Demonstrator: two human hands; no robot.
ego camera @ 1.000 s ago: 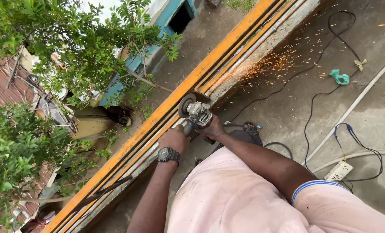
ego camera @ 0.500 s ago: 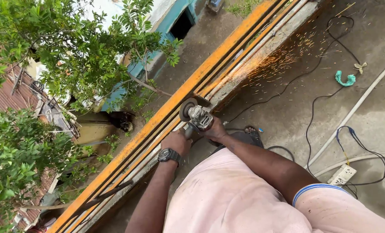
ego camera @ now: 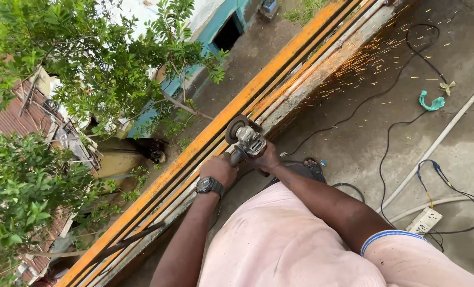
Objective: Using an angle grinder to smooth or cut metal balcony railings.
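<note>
Angle grinder [ego camera: 245, 138], grey metal with a round disc, sits against the long orange-painted steel rail [ego camera: 258, 93] on the rough concrete ledge, throwing sparks. Left hand [ego camera: 218, 169] wraps closed around its dark rear handle; right hand [ego camera: 269, 158] seems clamped on the body, fingers partly hidden. Black cable [ego camera: 388, 133] snakes across concrete.

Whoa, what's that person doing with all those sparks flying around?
A person grips an angle grinder with both hands, the left hand on the rear handle and the right hand beside the head. Its disc sits against the orange metal rail at the edge of a concrete floor. Orange sparks spray along the rail. Black cables and a white power strip lie on the floor.
</note>
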